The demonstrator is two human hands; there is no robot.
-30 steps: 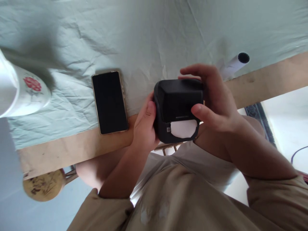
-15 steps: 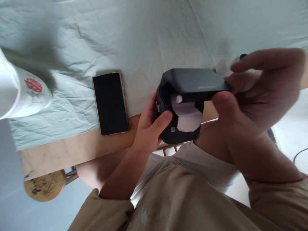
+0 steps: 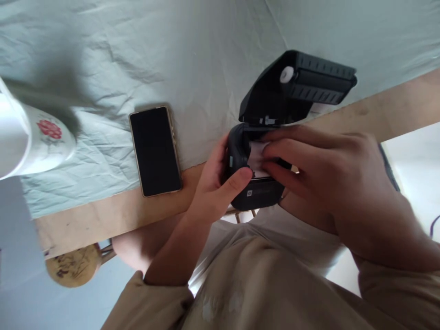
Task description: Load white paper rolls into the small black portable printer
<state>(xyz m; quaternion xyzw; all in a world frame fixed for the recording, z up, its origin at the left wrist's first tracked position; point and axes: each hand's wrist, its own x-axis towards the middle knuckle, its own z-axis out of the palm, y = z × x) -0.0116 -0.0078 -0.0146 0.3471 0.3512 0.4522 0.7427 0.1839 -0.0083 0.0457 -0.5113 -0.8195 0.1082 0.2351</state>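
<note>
A small black label printer [image 3: 263, 196] is held over the table edge by my left hand [image 3: 215, 188], thumb on its front rim and fingers round its side. Its lid [image 3: 270, 94] stands raised, showing a dark roller [image 3: 321, 82] with a white gear at one end. Inside the body lies white paper [image 3: 255, 159], apparently a roll. The bent fingers of my right hand [image 3: 323, 169] reach into the compartment and grip the paper; their tips hide part of it.
To the left, a phone [image 3: 155, 151] with a dark screen lies on the pale cloth [image 3: 206, 59]. A white cup with a red flower [image 3: 48, 133] stands at the far left. The wooden table edge [image 3: 103, 208] runs in front of me, above a round stool [image 3: 74, 266].
The printer's lid has swung up and away from the body. My right hand has left the lid and moved left and down to the paper inside. My left hand keeps its hold.
</note>
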